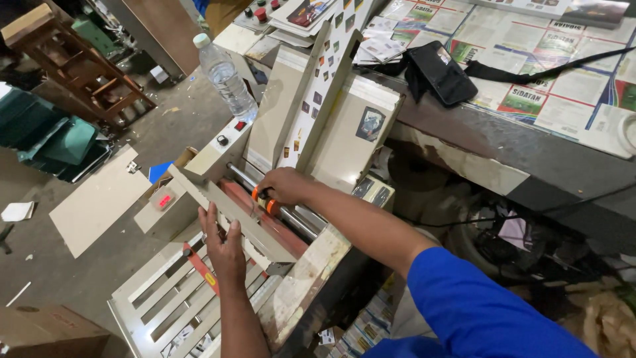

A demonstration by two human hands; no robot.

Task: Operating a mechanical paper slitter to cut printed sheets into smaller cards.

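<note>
Head view, looking down on a cluttered workshop. A beige roller machine sits at the edge of a worn, dark workbench; its feed tray tilts up and holds printed sheets standing at a slant, dotted with small coloured pictures. Shiny metal rollers run across the middle of the machine, with a reddish roller just beside them. Right hand, arm in a blue sleeve, is clenched around a small orange-handled tool pressed against the rollers; what kind of tool cannot be told. Left hand lies open and flat, fingers spread, on a beige cardboard strip that slopes across the front of the machine above a slatted output rack. A clear plastic water bottle with a white cap stands upright on the machine's far corner, near a red switch and a black knob. The bench top is covered with newspaper pages; a black pouch with a strap lies on them. Concrete floor, dusty, littered with paper scraps. A flat grey board lies on it, a wooden stool farther off, green items piled at left, a brown carton at the lower corner.
</note>
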